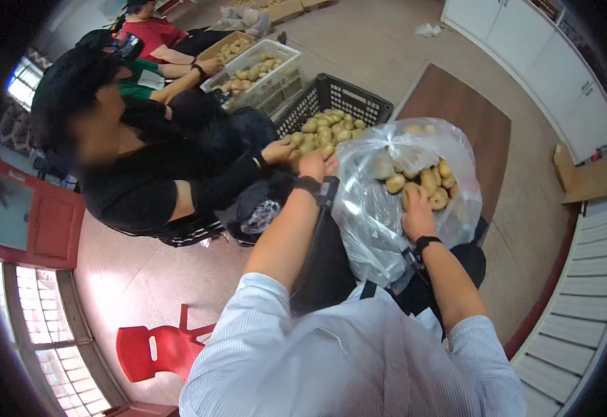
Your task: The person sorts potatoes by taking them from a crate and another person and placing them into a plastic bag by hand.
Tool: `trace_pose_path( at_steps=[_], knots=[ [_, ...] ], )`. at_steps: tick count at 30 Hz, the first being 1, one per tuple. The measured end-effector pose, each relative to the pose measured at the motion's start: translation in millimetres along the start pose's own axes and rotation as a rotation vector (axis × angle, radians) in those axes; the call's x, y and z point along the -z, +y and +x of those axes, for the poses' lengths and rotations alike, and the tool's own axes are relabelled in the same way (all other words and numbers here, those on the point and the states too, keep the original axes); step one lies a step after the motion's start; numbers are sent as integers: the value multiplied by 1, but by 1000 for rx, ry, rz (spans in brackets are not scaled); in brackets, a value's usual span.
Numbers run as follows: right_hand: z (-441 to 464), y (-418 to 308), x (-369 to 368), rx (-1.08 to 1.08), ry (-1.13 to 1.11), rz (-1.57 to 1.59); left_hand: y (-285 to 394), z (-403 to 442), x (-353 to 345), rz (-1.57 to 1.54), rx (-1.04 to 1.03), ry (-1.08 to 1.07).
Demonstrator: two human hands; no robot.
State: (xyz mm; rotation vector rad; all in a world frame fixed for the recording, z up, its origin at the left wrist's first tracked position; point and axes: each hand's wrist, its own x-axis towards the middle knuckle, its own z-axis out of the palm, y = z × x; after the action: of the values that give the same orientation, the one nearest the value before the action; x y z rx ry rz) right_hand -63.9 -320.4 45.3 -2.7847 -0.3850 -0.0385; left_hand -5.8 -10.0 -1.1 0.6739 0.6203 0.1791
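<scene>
A clear plastic bag (359, 222) bulges in front of me with several potatoes (428, 182) inside its opening. My right hand (419, 214) reaches into that opening, its fingers curled round a potato (409, 193). At the near corner of a black crate (380, 110) is my left hand (316, 165), fingers apart, beside the heaped potatoes (324, 131). I see nothing held in it, though its far side is partly hidden. Dark bands circle both my wrists. A co-worker's hand (277, 151) is at the same crate, just left of mine.
A seated co-worker in black (144, 174) is close on my left, with other people beyond. A white crate (286, 83) and a tan box (213, 50) of potatoes stand farther back. A red chair (161, 351) is behind left, a brown board (456, 104) lies ahead, white cabinets (526, 42) line the right.
</scene>
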Motion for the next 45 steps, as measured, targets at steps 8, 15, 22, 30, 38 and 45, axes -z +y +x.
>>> trace_pose_path(
  at_steps=[8, 15, 22, 30, 38, 45],
  knots=[
    [-5, 10, -7, 13, -4, 48, 8, -38, -35, 281, 56, -49],
    [-21, 6, -19, 88, -52, -3, 6, -48, -39, 327, 137, -129],
    [-11, 23, -29, -9, -59, 238, 4, -51, -43, 366, 211, -186],
    [5, 18, -20, -544, -319, 1363, -3, -44, -44, 455, 304, -267],
    [17, -15, 7, -471, -507, 1763, -2, -61, -58, 705, 434, -418],
    [28, -42, 20, -448, -533, 1517, -1, -85, -75, 885, 580, -588]
  ],
)
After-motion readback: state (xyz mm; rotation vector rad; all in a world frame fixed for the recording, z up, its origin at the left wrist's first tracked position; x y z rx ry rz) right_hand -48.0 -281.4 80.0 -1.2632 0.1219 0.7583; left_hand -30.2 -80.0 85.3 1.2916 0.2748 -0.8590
